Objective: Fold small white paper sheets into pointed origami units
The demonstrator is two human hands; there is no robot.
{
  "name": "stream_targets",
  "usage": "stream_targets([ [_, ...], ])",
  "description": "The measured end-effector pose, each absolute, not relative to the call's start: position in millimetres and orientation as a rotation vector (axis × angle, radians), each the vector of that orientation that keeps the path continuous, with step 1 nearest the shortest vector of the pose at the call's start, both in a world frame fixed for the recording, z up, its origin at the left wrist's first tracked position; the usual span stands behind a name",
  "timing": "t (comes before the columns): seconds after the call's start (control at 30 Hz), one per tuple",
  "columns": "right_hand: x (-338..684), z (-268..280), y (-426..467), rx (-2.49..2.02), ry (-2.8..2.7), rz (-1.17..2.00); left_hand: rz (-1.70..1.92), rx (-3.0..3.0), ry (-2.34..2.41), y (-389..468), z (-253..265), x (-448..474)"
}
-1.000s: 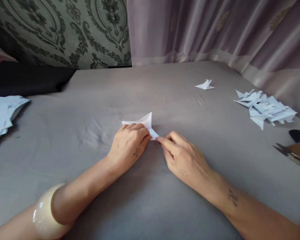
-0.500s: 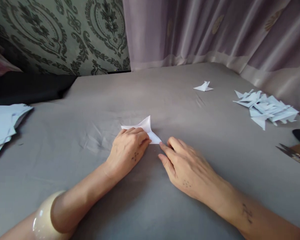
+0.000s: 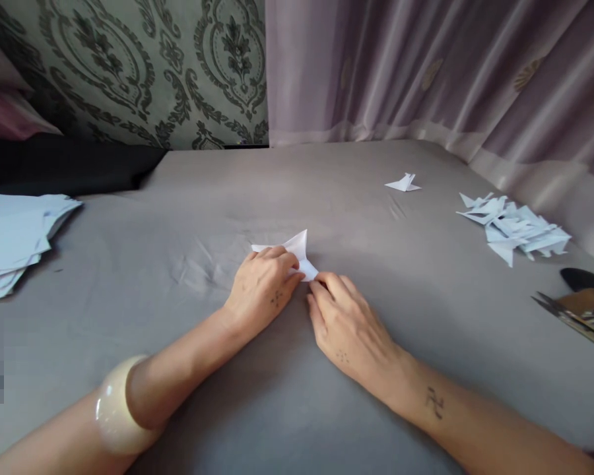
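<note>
A partly folded sheet of white paper (image 3: 298,247) lies on the grey cloth in the middle, one pointed flap standing up at its far side. My left hand (image 3: 263,277) is closed over its left and near part, with curled fingers and the thumb pressing it down; those fingers cover much of the folds. At the paper's right corner, my right hand (image 3: 349,316) has its index finger and thumb close together, gripping the tip.
One folded paper bird (image 3: 404,183) stands at the back right. Farther right is a pile of similar white folded papers (image 3: 517,227), with scissors (image 3: 569,313) nearer me. A stack of white paper sheets (image 3: 17,237) lies at the left, before a black cloth (image 3: 74,165).
My right hand has moved in to the left and now closes on the paper's right corner. My left hand still holds the paper down. The whole view has shifted slightly.
</note>
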State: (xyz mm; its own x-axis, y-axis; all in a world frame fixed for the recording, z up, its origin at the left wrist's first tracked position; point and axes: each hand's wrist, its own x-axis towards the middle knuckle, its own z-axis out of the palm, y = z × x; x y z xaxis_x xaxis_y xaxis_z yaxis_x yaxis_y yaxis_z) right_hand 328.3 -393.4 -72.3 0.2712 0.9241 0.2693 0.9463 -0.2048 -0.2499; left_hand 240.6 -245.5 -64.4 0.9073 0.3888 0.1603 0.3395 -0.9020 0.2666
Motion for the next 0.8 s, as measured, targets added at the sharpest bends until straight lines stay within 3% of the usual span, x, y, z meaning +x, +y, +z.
stream_targets([
  [0.8, 332.5, -65.9, -393.8, -2.202, -1.744, 0.025, 0.211, 2.713, 0.612, -234.6, -49.8, 231.2],
])
